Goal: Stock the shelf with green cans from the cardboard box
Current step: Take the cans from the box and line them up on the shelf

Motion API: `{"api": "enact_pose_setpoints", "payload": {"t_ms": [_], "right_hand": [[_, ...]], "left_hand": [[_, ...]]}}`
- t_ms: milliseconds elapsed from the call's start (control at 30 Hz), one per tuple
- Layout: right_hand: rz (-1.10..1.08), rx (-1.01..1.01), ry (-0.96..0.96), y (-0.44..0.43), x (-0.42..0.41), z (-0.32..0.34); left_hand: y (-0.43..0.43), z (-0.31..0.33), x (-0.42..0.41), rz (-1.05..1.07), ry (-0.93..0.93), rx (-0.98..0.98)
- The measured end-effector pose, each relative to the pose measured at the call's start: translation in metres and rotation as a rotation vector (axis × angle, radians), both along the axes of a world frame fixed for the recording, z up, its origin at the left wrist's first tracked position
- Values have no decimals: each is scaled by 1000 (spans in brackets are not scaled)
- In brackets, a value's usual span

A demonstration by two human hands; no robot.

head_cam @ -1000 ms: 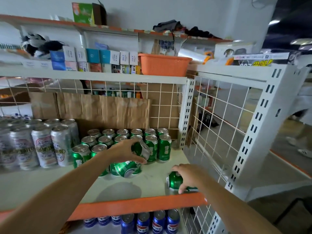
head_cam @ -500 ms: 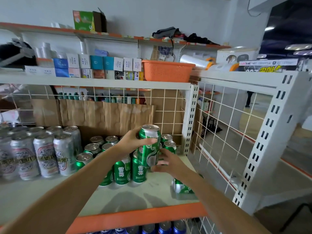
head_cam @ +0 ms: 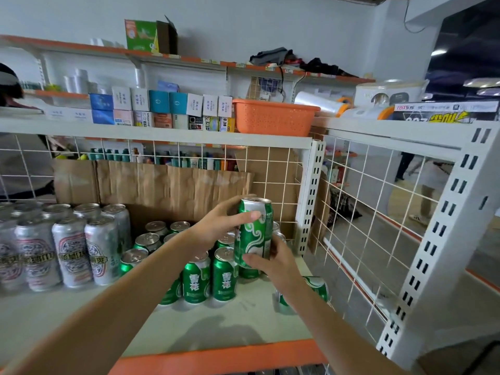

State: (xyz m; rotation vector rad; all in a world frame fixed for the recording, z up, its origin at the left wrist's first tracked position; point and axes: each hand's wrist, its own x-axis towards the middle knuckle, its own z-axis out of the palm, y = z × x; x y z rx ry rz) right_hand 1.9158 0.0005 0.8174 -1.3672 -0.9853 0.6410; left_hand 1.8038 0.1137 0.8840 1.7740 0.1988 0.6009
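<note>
Stocking a white shelf (head_cam: 243, 328), backed by a brown cardboard sheet (head_cam: 173, 185) against the rear wire, probably to stop anything slipping through the mesh. Has silver cans (head_cam: 70, 247) massed at the left and green cans (head_cam: 224, 277) packed upright beside them in tight, touching rows, labels forward, filling from the back first. Grips one raised can (head_cam: 254, 228) in both hands: left hand (head_cam: 216, 231) wrapped round the upper half with the thumb across the front, right hand (head_cam: 273, 262) curled round the base with the thumb under the label. Holds it upright above the tops of the rear right green cans, seemingly steadied top and bottom for a second tier or for lowering onto the right end of the rows; cannot tell which. Has a spare can (head_cam: 318, 289) lying on its side by the right forearm and partly hidden by it, likely parked for the next pick. No cardboard box in sight.

Bounded in front by an orange lip (head_cam: 216, 355) and at the right by a wire grid (head_cam: 378, 226) on slotted posts. Open board across the whole front, plus a strip between the green rows and the grid, shared with the spare can, which is free to roll there. Tight at the back and right; ample headroom under the upper board.
</note>
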Motion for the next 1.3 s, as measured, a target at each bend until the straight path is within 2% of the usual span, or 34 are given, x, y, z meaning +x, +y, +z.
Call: {"api": "enact_pose_setpoints", "payload": {"t_ms": [200, 433, 533, 667, 900, 1133, 1300], "right_hand": [[-40, 9, -48, -5, 0, 6], [87, 12, -60, -12, 3, 7], [113, 32, -59, -15, 4, 8], [-5, 75, -149, -16, -1, 2], [-132, 83, -240, -9, -12, -13], [-122, 65, -199, -9, -5, -14], [-49, 47, -164, -17, 4, -22]], "left_hand": [[2, 10, 10, 75, 6, -9], [-3, 19, 14, 173, 42, 154], [-3, 19, 17, 308, 57, 247], [-4, 19, 20, 472, 90, 288], [-23, 25, 24, 658, 321, 573], [-31, 23, 25, 628, 407, 672], [-15, 21, 20, 352, 327, 507]]}}
